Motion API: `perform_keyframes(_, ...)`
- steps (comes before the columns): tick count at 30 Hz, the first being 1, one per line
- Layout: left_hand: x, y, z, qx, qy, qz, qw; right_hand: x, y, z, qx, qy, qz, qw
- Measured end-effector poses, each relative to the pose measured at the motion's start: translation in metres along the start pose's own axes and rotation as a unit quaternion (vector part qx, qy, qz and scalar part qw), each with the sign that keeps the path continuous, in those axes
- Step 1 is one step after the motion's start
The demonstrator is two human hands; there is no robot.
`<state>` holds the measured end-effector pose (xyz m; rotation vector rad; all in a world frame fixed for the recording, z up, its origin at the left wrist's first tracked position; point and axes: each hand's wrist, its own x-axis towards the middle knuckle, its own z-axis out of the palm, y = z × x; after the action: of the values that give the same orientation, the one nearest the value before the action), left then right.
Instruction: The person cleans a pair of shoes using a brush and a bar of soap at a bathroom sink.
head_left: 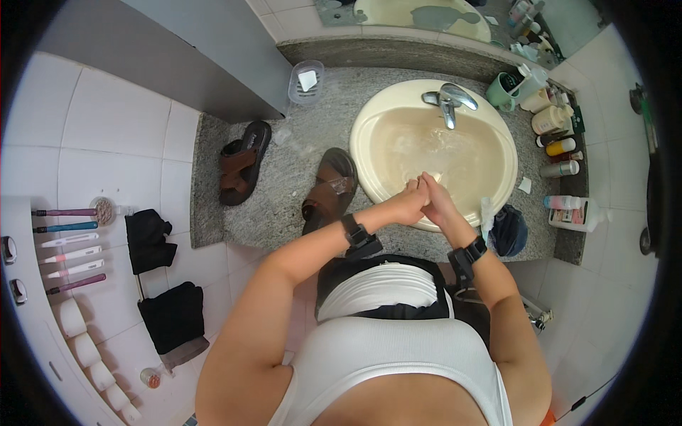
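The left hand [408, 204] and right hand [440, 203] are clasping each other, and should be rubbing low over the sink [412, 135], sparing the counter [283, 188].

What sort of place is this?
Most likely a bathroom: a cream sink with a chrome faucet, a soap dish on the counter, and a mirror behind.

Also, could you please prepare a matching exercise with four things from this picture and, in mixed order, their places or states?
Column one:
1. Hands
2. Soap dish
3. Sandals
4. Faucet

Column two:
A. Silver, at the far rim of the sink
B. Brown, on the counter
C. Touching each other
D. Holding a white piece

Pairs: 1-C, 2-D, 3-B, 4-A
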<state>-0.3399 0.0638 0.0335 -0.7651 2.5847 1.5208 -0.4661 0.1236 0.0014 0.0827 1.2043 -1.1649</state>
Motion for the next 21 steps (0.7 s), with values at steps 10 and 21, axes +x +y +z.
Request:
perform_keyframes(10,-0.150,-0.064,-0.079,-0.289,0.131,-0.194,0.928,0.158,0.000,-0.099,-0.418,0.131,0.033,0.898)
perform_keyframes(21,-0.227,-0.125,-0.056,0.116,0.174,-0.251,0.945,0.196,0.008,-0.141,-0.841,0.047,-0.090,0.532)
